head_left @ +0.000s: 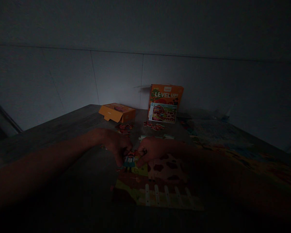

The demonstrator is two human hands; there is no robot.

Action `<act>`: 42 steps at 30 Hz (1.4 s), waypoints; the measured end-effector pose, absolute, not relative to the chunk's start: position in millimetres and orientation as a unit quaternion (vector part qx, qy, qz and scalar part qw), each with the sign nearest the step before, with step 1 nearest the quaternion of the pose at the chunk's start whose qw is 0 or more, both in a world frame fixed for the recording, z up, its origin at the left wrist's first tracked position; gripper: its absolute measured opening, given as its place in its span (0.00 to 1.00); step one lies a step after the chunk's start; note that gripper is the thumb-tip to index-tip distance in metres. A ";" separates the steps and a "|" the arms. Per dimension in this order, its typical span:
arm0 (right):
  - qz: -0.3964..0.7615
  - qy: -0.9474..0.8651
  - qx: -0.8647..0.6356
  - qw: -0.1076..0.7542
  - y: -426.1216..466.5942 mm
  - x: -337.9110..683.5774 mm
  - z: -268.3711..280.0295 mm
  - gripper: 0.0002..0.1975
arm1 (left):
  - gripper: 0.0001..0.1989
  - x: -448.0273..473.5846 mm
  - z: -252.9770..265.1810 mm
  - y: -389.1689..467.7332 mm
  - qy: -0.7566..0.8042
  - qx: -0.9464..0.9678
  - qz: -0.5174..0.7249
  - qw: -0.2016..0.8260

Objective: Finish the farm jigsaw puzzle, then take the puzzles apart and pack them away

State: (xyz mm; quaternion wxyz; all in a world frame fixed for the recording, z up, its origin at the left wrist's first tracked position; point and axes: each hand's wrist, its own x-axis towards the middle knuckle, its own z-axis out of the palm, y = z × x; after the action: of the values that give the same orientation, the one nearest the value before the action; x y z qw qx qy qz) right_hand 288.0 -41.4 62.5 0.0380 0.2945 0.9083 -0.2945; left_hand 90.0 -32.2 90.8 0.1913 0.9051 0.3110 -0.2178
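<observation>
Cardboard puzzle (157, 181) partly joined, loose pieces (157, 126) remain; my left hand (115, 144) and right hand (154, 149) rest curled fingers (119, 158) there, grip unclear.

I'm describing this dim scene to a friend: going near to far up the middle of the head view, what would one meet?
Puzzle section with white picket fence → right hand → loose puzzle pieces → upright LEVEL UP! box → pale wall.

Dim light, a grey table (80, 119) before a pale wall (118, 77) (thin seams (143, 64) across it).
</observation>
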 end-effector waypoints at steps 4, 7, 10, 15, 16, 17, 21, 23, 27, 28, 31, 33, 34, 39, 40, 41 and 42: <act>-0.301 0.906 0.296 0.040 -41.3 287.9 62.6 0.22 | 0.15 89.3 89.0 -29.6 0.304 0.906 -0.224 0.189; -0.304 0.904 0.298 0.040 -41.0 288.5 61.4 0.22 | 0.15 88.9 88.5 -28.0 0.294 0.909 -0.223 0.193; -0.302 0.905 0.298 0.032 -40.6 289.1 60.2 0.21 | 0.15 89.1 88.7 -28.1 0.301 0.904 -0.224 0.205; -0.288 0.910 0.297 0.037 -41.6 288.3 61.6 0.21 | 0.15 89.3 90.9 -30.1 0.292 0.908 -0.213 0.212; -0.289 0.909 0.297 0.036 -41.9 288.2 61.9 0.22 | 0.15 89.4 91.5 -30.6 0.292 0.907 -0.215 0.216; -0.289 0.909 0.297 0.037 -42.0 288.3 62.1 0.22 | 0.15 89.7 92.1 -31.2 0.291 0.906 -0.216 0.217; -0.290 0.909 0.298 0.038 -42.1 288.6 61.7 0.22 | 0.14 92.4 93.7 -34.1 0.307 0.905 -0.222 0.194; -0.293 0.907 0.299 0.037 -42.1 288.5 61.1 0.22 | 0.14 93.8 93.9 -35.1 0.313 0.905 -0.224 0.181; -0.284 0.912 0.296 0.027 -42.6 287.7 60.1 0.21 | 0.15 93.9 92.9 -34.8 0.306 0.908 -0.224 0.179; -0.281 0.912 0.297 0.025 -42.8 287.5 60.0 0.21 | 0.15 93.6 92.6 -34.5 0.306 0.907 -0.227 0.180; -0.284 0.911 0.298 0.029 -43.4 287.5 60.7 0.21 | 0.15 93.1 92.5 -34.1 0.304 0.908 -0.227 0.177; -0.288 0.911 0.295 0.033 -44.0 287.6 61.9 0.20 | 0.14 93.2 93.0 -34.4 0.304 0.908 -0.224 0.181; -0.286 0.911 0.294 0.035 -44.4 287.5 62.5 0.20 | 0.14 93.4 93.3 -34.6 0.306 0.906 -0.224 0.188; -0.283 0.908 0.306 0.040 -45.8 286.5 64.2 0.20 | 0.14 92.7 93.5 -34.3 0.300 0.904 -0.221 0.208; -0.281 0.909 0.306 0.040 -46.0 286.4 64.2 0.20 | 0.14 92.1 93.0 -33.7 0.297 0.907 -0.216 0.207; -0.279 0.910 0.304 0.038 -46.2 286.3 64.3 0.20 | 0.14 91.5 92.5 -33.1 0.293 0.909 -0.210 0.207; -0.277 0.912 0.301 0.036 -46.4 286.3 64.4 0.20 | 0.14 90.9 91.8 -32.4 0.290 0.911 -0.207 0.207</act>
State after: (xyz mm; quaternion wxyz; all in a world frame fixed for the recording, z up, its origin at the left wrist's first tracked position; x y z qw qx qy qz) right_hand 286.3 -46.4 64.4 0.0358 0.3010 0.9118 -0.2771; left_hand 90.9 -32.4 91.8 0.2071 0.9109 0.2904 -0.2074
